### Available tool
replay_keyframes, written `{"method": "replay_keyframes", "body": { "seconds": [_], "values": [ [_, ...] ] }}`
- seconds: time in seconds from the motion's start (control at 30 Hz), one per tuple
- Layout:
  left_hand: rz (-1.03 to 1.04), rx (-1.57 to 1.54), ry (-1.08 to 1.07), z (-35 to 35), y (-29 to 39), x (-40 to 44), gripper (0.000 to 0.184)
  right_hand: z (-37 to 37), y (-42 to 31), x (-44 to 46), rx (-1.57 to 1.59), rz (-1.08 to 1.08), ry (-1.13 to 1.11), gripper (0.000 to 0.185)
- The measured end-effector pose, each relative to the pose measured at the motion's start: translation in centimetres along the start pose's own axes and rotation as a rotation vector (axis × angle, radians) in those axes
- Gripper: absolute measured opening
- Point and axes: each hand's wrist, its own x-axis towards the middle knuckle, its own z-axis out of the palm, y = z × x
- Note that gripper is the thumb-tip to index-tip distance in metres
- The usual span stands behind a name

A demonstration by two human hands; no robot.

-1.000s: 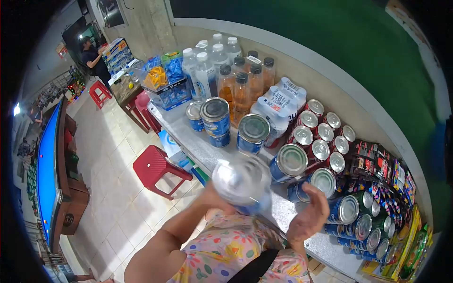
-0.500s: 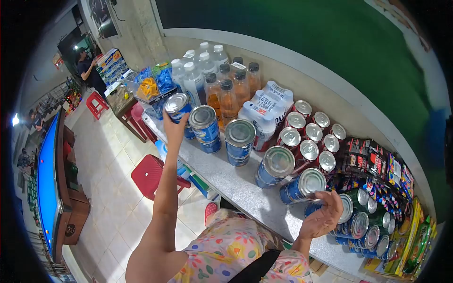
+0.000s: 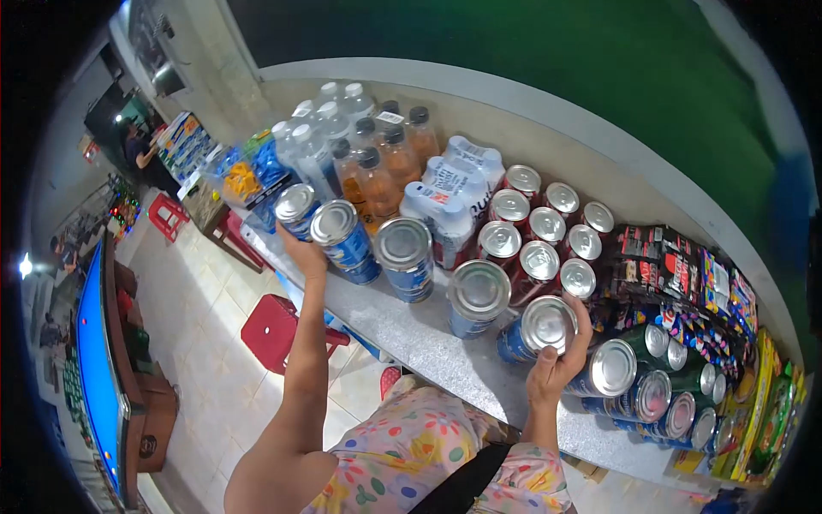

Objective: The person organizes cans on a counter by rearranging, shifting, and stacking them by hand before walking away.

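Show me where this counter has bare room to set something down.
The counter's front strip is bare between the left hand and right hand, bordered by blue cans. A smaller patch lies before the rightmost blue cans. It's crowded along the wall: bottles, red cans, sachets.

The tabletop (image 3: 428, 347) is backed by a beige wall (image 3: 548, 156); off its near edge, floor tiles (image 3: 205, 343) are occupied by a red stool (image 3: 272, 332) and a pool table (image 3: 101, 351).

Single head-worn view; faces forward and steeply down; worktop (image 3: 402, 338) close below, crossing middle; pool table (image 3: 98, 343) farther off, left edge; wide, rounded view.
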Motion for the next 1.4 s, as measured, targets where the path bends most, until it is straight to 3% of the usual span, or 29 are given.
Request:
{"method": "replay_keyframes", "body": {
  "seconds": [0.2, 0.3, 0.67, 0.73, 0.8, 0.87, 0.93, 0.97, 1.07, 1.17, 1.4],
  "values": [
    [-0.007, 0.013, -0.059, -0.2, -2.3, -0.2, 0.064, 0.3, -0.2, -0.2, 0.109, 0.028, 0.017, 0.110],
    [0.023, -0.014, -0.044, -0.3, -2.6, -0.5, 0.061, 0.0, 0.2, -0.2, -0.035, -0.016, -0.041, 0.128],
    [-0.062, 0.140, -0.095, -0.4, -4.8, -0.2, 0.065, 1.1, 1.2, -1.1, 0.054, -0.018, 0.041, 0.118],
    [-0.246, -0.053, -0.083, -0.3, -0.8, -0.4, 0.065, 1.2, 1.9, -1.4, 0.036, -0.051, 0.028, 0.113],
    [-0.210, -0.100, -0.007, 0.2, -5.0, 0.6, 0.059, 1.1, 2.0, -1.4, 0.012, -0.057, 0.035, 0.108],
    [-0.002, 0.143, -0.048, 0.0, -5.5, 0.6, 0.062, 1.0, 1.4, -1.4, -0.007, -0.025, 0.045, 0.104],
    [-0.050, 0.037, -0.091, 0.0, -4.3, 0.5, 0.063, 1.0, 1.1, -1.3, 0.001, -0.025, 0.066, 0.101],
    [-0.062, 0.076, -0.079, -0.3, -0.3, -0.1, 0.060, 1.1, 1.1, -1.4, 0.003, -0.016, 0.068, 0.101],
    [-0.009, 0.067, -0.107, -0.3, -2.9, 0.6, 0.053, 1.1, 0.9, -1.5, 0.047, 0.013, 0.054, 0.100],
    [0.103, 0.109, -0.045, -0.2, -2.7, 0.4, 0.059, 0.9, 0.7, -1.4, -0.006, -0.006, 0.048, 0.102],
    [0.079, 0.101, -0.072, -0.2, -2.0, 0.5, 0.058, 0.9, 0.6, -1.7, 0.029, 0.002, 0.041, 0.102]
  ]
}}
